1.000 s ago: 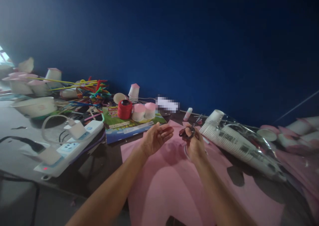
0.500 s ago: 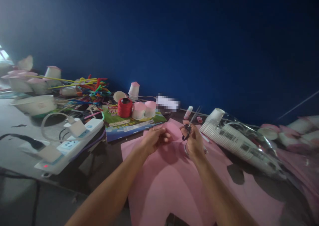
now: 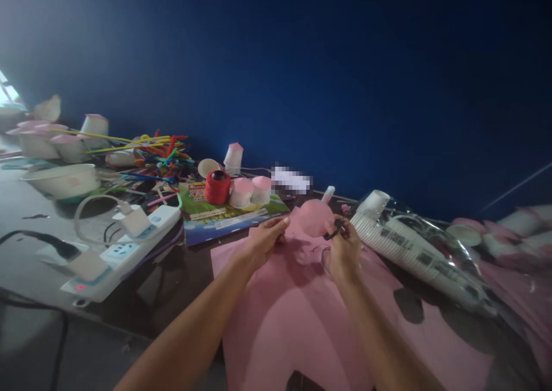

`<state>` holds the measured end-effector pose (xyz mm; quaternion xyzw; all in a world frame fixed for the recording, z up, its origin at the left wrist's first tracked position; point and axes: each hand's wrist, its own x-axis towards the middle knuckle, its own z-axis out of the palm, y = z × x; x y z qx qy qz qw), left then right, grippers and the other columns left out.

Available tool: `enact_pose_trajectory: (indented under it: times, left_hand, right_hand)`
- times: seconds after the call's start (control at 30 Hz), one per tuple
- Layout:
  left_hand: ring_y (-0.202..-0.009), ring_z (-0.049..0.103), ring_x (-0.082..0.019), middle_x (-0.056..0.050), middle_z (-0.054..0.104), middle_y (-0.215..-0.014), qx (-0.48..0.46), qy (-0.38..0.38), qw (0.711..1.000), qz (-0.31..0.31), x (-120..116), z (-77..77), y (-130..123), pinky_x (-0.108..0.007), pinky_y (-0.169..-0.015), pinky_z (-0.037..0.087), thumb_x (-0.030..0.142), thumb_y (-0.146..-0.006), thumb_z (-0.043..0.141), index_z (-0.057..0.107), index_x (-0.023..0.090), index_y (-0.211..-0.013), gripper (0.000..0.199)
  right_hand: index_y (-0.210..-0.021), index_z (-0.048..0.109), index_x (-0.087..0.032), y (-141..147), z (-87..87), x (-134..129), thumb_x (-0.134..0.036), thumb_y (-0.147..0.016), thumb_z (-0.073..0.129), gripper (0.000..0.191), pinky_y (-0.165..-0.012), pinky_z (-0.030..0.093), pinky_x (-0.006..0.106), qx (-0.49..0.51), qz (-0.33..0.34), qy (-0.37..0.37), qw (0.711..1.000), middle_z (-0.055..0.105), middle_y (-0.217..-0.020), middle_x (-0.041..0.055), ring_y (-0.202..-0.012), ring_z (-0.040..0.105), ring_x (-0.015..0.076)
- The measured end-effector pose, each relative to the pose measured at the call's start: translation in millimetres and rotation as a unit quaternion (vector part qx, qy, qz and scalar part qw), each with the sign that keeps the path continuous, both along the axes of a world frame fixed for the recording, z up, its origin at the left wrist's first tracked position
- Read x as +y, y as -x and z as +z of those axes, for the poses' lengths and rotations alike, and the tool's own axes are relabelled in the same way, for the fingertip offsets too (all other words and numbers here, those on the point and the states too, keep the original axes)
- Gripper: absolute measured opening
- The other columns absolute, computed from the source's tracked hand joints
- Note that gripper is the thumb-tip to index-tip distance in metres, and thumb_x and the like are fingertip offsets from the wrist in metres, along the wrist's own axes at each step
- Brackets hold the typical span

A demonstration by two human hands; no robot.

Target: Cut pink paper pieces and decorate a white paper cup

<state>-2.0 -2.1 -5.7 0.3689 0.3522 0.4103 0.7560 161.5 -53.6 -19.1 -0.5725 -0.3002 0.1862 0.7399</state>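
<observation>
The spool (image 3: 217,191) stands on the booklet (image 3: 200,231), behind and left of the paper (image 3: 288,330).

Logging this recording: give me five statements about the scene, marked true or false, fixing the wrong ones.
1. The right hand holds dark-handled scissors. True.
2. The red spool stands on the power strip. False: it stands on the colourful packet.
3. Pink paper lies beneath the left hand. True.
4. The stacked paper cups lie left of the right hand. False: they lie to its right.
5. The wall is blue. True.
</observation>
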Motion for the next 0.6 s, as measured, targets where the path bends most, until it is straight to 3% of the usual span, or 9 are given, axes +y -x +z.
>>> enact_pose_trajectory:
  times: [0.1,0.17,0.27,0.4,0.5,0.6]
  left_hand:
    - [-0.078,0.063,-0.015,-0.006,0.068,-0.086,-0.098,-0.053,0.991,-0.069,-7.9,-2.2,-9.4,-0.026,-0.073,0.049,0.04,-0.057,0.087,0.07,0.015,-0.096,0.05]
    - [-0.078,0.063,-0.016,-0.007,0.069,-0.087,-0.106,-0.057,0.99,-0.073,-13.5,-3.5,-15.4,-0.027,-0.072,0.048,0.035,-0.057,0.088,0.07,0.014,-0.09,0.043]
    - [-0.066,0.06,-0.015,-0.005,0.068,-0.075,-0.085,-0.037,0.996,-0.018,-16.0,-6.3,-20.4,-0.027,-0.063,0.047,0.032,-0.059,0.086,0.069,0.012,-0.077,0.032]
    - [-0.06,0.057,-0.013,-0.002,0.064,-0.066,-0.054,-0.007,0.996,0.064,-9.0,-6.8,-16.7,-0.025,-0.057,0.046,0.026,-0.056,0.083,0.067,0.011,-0.074,0.029]
    - [-0.056,0.054,-0.01,0.0,0.06,-0.062,-0.027,0.001,0.996,0.088,-3.8,-1.9,-9.5,-0.023,-0.054,0.044,0.025,-0.056,0.08,0.065,0.011,-0.072,0.026]
    - [-0.058,0.054,-0.011,-0.002,0.061,-0.066,-0.01,0.01,0.994,0.106,-1.9,5.2,-3.3,-0.024,-0.053,0.045,0.024,-0.055,0.079,0.065,0.011,-0.075,0.027]
  right_hand:
    - [-0.099,0.064,-0.02,6.1,-3.9,-0.6,-0.037,-0.069,0.072,0.036,-0.072,0.047,0.03,-0.014,-0.001,0.014,1.0,0.066,-0.09,0.0024,-0.08,0.06,0.0177]
    - [-0.099,0.064,-0.019,13.4,-4.8,-2.7,-0.037,-0.07,0.071,0.035,-0.072,0.047,0.031,-0.039,0.013,0.034,0.999,0.066,-0.088,0.0026,-0.079,0.06,0.0183]
    - [-0.101,0.063,-0.019,24.1,-2.8,-7.2,-0.037,-0.069,0.07,0.037,-0.065,0.047,0.03,-0.059,0.071,0.065,0.994,0.065,-0.079,0.0015,-0.071,0.059,0.0183]
    - [-0.103,0.065,-0.022,29.0,5.5,-14.1,-0.038,-0.07,0.071,0.037,-0.063,0.045,0.029,-0.087,0.15,0.106,0.979,0.065,-0.079,0.0006,-0.07,0.057,0.0179]
    - [-0.095,0.068,-0.023,25.9,14.4,-18.1,-0.044,-0.073,0.067,0.03,-0.06,0.043,0.029,-0.1,0.187,0.134,0.968,0.06,-0.067,-0.0014,-0.065,0.054,0.0174]
    - [-0.088,0.07,-0.022,21.6,21.3,-19.5,-0.046,-0.073,0.065,0.029,-0.054,0.038,0.028,-0.121,0.214,0.105,0.964,0.054,-0.056,-0.0031,-0.057,0.049,0.0162]
